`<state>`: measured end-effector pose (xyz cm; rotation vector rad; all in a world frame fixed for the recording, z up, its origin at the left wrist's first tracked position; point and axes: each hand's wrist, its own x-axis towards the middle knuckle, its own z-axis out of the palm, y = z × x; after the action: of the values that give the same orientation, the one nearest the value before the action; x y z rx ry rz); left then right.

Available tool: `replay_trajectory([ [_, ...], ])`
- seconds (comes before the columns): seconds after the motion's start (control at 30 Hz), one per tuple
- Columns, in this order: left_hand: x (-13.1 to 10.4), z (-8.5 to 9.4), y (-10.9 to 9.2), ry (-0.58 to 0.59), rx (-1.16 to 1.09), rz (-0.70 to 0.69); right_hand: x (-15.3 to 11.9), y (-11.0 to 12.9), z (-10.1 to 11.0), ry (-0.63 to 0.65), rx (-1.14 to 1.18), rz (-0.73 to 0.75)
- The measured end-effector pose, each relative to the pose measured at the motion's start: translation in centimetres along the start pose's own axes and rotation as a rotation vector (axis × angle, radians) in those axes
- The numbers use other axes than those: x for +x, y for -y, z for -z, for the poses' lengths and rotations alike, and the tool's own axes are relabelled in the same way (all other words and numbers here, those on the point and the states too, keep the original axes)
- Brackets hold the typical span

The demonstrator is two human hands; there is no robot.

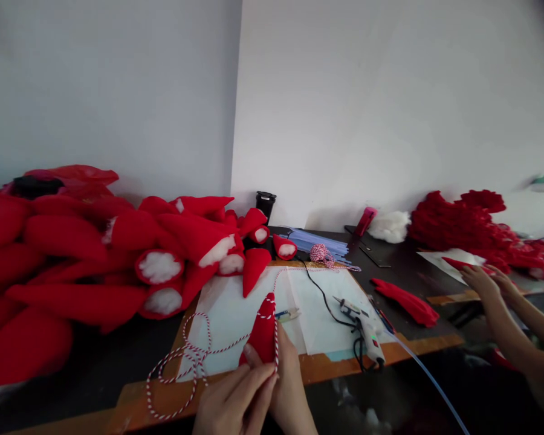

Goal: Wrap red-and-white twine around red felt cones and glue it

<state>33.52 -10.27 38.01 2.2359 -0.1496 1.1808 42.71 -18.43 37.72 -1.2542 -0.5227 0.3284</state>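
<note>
A red felt cone (263,338) stands tip-up in front of me, with red-and-white twisted cord (276,338) wound around its upper part and running down its right side. My left hand (238,396) is closed, its fingertips pinching the cord low on the cone's right edge. Behind and to the right of the cone, my right hand (290,383) grips it; most of its fingers are hidden. Loose loops of cord (194,356) lie left of the cone. Another length runs from the tip back to a ball of cord (318,254).
Stuffed red cones (181,235) with white filling pile up at left. A corded glue gun (365,329) rests on the white-covered board (317,326), near translucent glue sticks (317,241). A folded red cloth piece (405,302) lies right. Another person's hands (485,281) work on red material at far right.
</note>
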Motion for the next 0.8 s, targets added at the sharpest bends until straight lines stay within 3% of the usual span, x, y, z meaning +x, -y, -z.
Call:
replay_trajectory([
  [0.1,0.4,0.9,0.0,-0.029,-0.060,0.089,-0.2,1.4,0.1,0.041,-0.205,0.031],
  [0.17,0.9,1.4,0.1,-0.052,-0.053,0.098,-0.3,2.2,0.2,0.068,-0.189,0.022],
  [0.3,1.8,2.3,0.6,-0.085,-0.035,0.126,-0.4,3.2,0.2,0.019,0.041,-0.038],
  [0.53,1.9,2.6,1.2,-0.069,-0.065,0.302,-1.2,2.6,1.6,0.073,0.376,-0.292],
  [0.8,1.4,1.4,1.7,0.024,-0.238,0.489,-1.2,2.3,2.5,0.071,0.575,-0.315],
])
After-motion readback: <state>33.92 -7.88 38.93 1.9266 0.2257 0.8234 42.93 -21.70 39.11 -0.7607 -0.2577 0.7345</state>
